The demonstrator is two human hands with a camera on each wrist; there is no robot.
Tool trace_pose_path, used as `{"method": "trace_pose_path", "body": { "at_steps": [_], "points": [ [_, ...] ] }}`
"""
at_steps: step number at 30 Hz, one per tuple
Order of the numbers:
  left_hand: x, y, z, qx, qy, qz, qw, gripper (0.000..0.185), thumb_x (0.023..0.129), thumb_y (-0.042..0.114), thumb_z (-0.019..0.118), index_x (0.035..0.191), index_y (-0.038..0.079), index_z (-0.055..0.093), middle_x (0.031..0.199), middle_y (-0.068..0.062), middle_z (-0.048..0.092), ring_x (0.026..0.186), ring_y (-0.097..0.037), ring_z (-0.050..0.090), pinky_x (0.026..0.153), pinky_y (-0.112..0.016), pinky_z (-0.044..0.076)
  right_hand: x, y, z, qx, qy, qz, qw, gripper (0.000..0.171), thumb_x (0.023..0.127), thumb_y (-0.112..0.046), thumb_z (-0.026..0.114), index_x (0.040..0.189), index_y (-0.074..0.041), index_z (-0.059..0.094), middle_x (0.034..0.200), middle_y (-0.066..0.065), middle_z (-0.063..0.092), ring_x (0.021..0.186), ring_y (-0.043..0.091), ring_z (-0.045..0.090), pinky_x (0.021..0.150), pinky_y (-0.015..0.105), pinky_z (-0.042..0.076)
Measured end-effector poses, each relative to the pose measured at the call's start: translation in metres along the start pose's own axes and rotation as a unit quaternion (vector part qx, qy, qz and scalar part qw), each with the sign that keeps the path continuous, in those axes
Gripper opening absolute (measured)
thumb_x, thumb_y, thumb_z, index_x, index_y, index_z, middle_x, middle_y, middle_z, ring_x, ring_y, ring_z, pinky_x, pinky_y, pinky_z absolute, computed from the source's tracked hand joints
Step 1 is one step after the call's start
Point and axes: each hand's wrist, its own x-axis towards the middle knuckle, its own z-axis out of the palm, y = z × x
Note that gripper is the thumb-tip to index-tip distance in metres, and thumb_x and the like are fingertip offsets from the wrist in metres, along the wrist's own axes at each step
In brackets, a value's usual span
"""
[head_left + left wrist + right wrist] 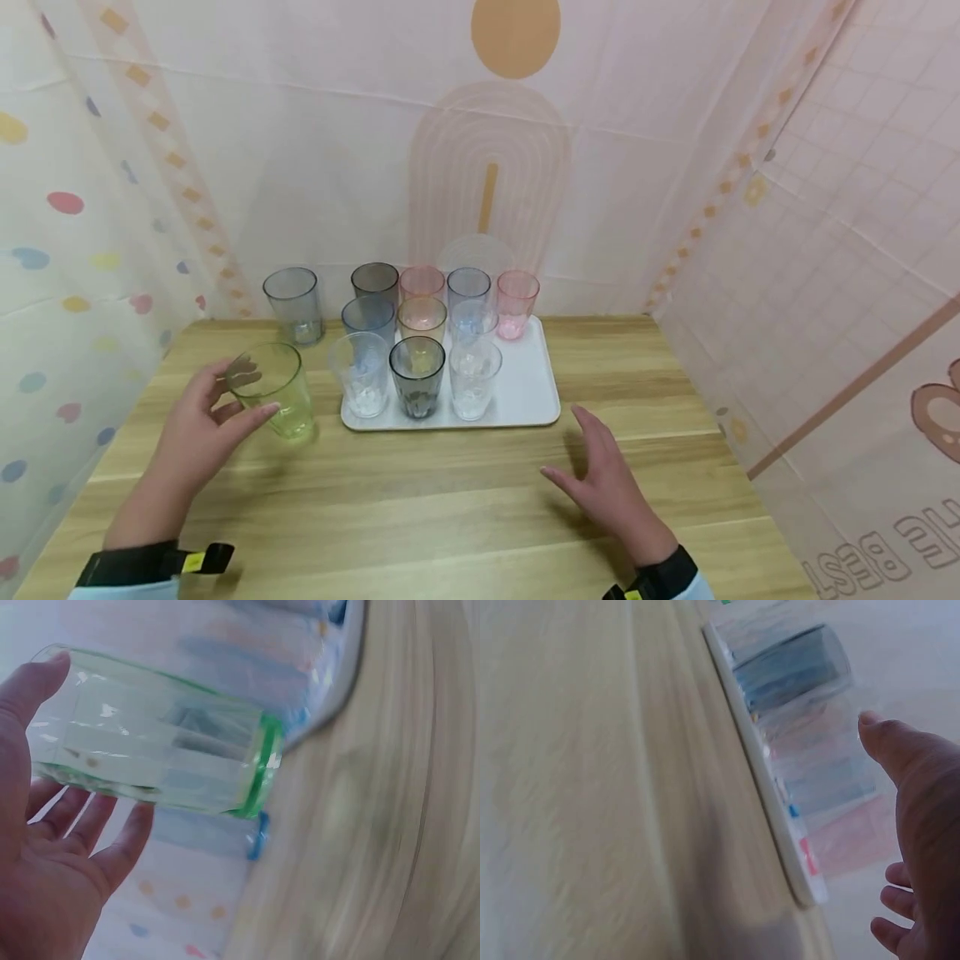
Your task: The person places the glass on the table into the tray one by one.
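Observation:
A clear green cup stands upright on the wooden table, just left of a white tray. My left hand is spread around the cup with its fingers nearly straight. In the left wrist view the thumb touches the green cup near its rim, and the fingers lie loosely on its other side. My right hand hovers open over the table in front of the tray's right corner and holds nothing. Several tinted cups stand on the tray.
A grey cup stands alone on the table behind the green one. Patterned fabric walls close in the table at the back and on both sides. The right wrist view shows the tray's edge with cups behind it.

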Motion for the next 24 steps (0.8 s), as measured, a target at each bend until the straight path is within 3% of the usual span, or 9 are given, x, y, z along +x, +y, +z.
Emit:
{"method": "trace_pose_path", "body": {
  "at_steps": [7, 13, 19, 24],
  "points": [
    [-0.03, 0.052, 0.03, -0.043, -0.058, 0.083, 0.9939, 0.086, 0.083, -0.008, 0.093, 0.158, 0.003, 0.053, 0.143, -0.007, 0.061, 0.129, -0.003, 0.058, 0.101, -0.012, 0.052, 0.014, -0.021, 0.003, 0.049, 0.008, -0.059, 0.997, 0.109, 0.084, -0.028, 0.1, 0.17, -0.004, 0.037, 0.167, 0.023, 0.047, 0.155, 0.043, 0.044, 0.124, 0.065, 0.04],
    [-0.036, 0.076, 0.079, -0.095, -0.135, 0.114, 0.9797, 0.087, 0.08, 0.003, 0.099, 0.156, 0.01, 0.057, 0.143, -0.008, 0.063, 0.13, -0.009, 0.061, 0.102, -0.028, 0.06, 0.022, -0.043, 0.011, 0.103, -0.02, -0.097, 0.99, 0.107, 0.083, -0.024, 0.101, 0.17, -0.011, 0.039, 0.168, 0.012, 0.047, 0.156, 0.032, 0.044, 0.126, 0.057, 0.041],
    [-0.034, 0.094, 0.128, -0.142, -0.197, 0.119, 0.9628, 0.084, 0.084, 0.016, 0.099, 0.156, 0.015, 0.057, 0.146, -0.008, 0.062, 0.132, -0.019, 0.062, 0.103, -0.044, 0.063, 0.033, -0.062, 0.023, 0.187, -0.052, -0.178, 0.965, 0.104, 0.082, -0.012, 0.101, 0.166, -0.003, 0.041, 0.167, 0.01, 0.049, 0.151, 0.033, 0.05, 0.12, 0.053, 0.048],
    [-0.033, 0.104, 0.155, -0.165, -0.236, 0.113, 0.9509, 0.084, 0.085, 0.02, 0.098, 0.159, 0.018, 0.056, 0.151, -0.006, 0.058, 0.134, -0.024, 0.06, 0.105, -0.046, 0.062, 0.038, -0.076, 0.03, 0.253, -0.091, -0.197, 0.943, 0.106, 0.083, -0.008, 0.099, 0.169, -0.004, 0.036, 0.164, 0.014, 0.052, 0.145, 0.038, 0.057, 0.121, 0.049, 0.049]
  ]
}}
